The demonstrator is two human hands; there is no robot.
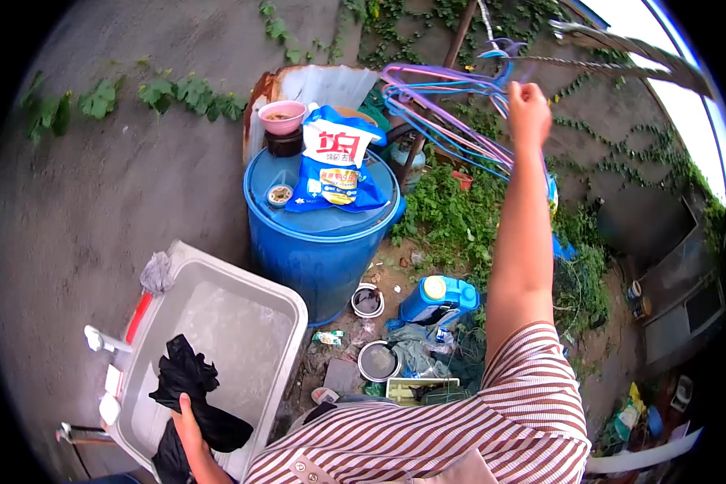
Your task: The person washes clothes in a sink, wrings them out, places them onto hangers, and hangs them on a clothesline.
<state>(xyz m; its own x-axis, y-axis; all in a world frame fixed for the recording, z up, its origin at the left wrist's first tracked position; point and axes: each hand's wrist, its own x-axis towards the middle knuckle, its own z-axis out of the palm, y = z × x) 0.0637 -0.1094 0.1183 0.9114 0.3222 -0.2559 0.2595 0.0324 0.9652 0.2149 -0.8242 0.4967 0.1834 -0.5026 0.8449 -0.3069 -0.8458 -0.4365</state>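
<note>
My left hand [189, 427] is closed round a bunched black cloth [187, 375], which hangs over the near side of the grey sink [286, 298]. My right hand [529, 115] is raised high at arm's length, fingers curled at the edge of a cluster of clothes hangers. These blue, purple and pink clothes hangers [448, 97] hang together from a chain and rope. The fingers seem to grip one hanger, though the exact hold is partly hidden by the hand.
A blue barrel [315, 258] behind the sink carries a blue-and-white detergent bag [335, 161] and a pink bowl [282, 118]. On the ground are a blue jug [438, 301] and round tubs [377, 360]. A twisted rope [637, 56] runs at upper right; weeds [452, 214] grow below.
</note>
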